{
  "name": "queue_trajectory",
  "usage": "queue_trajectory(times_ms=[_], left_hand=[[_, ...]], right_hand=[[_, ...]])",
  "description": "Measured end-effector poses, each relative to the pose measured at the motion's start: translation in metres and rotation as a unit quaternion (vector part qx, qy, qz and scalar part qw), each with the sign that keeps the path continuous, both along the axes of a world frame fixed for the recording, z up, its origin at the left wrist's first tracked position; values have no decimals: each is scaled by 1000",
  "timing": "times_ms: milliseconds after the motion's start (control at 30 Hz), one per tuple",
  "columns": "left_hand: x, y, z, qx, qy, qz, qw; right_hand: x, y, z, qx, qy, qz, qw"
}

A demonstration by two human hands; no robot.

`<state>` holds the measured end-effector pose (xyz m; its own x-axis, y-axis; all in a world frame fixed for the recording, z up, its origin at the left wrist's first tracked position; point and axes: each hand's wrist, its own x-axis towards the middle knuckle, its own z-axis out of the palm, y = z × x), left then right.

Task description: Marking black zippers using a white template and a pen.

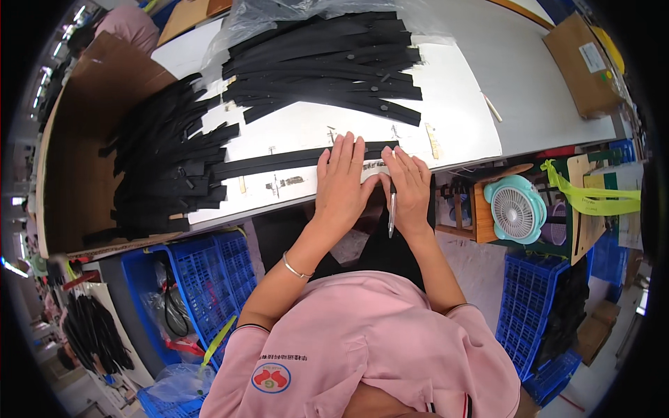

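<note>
- Pink shirt cloth (376, 334) fills the lower middle of the view, nearest the camera, with both forearms rising from it toward the surface (481, 76).
- Left hand (341, 182) lies flat, its grip spread wide with fingers straight, palm pressing down on the near end of a long black strap (279, 163); a thin silver bracelet (295, 267) circles that wrist.
- Right hand (408, 188) rests just beside the left, fingers laid forward over the strap's end and a small pale tag (373, 167); its grip is partly curled around a slim white pen (392, 212), which points down toward the person.
- The black strap runs leftward from under both hands across a white sheet (460, 111) that covers the near part of the surface, close to its front edge.
- Farther back on the white sheet a heap of similar black straps (327, 63) lies fanned out, partly on clear plastic wrap (272, 14).
- At the left, another pile of black straps (167, 160) spills over a brown cardboard box (77, 139).
- Below the surface on the left stands a blue plastic crate (202, 279).
- To the right, a small teal fan (516, 207) sits on a wooden shelf, with another blue crate (536, 292) beneath it.
- A flat cardboard piece (582, 66) lies at the far right of the surface.
</note>
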<state>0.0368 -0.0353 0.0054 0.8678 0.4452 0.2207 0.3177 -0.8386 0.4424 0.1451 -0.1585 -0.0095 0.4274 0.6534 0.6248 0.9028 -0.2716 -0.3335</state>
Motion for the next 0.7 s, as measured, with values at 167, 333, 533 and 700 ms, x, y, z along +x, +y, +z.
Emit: queue_trajectory(times_ms=[167, 333, 533, 700], left_hand=[[-11, 6, 0, 5, 1, 1, 1000], [14, 9, 5, -15, -80, -2, 997], [57, 26, 24, -124, -42, -34, 991], [71, 29, 29, -195, -18, -58, 979]], right_hand=[[23, -18, 0, 5, -2, -37, 999], [30, -20, -2, 3, 10, -19, 1000], [27, -15, -5, -7, -16, -38, 999], [27, -12, -5, -10, -38, -38, 999]])
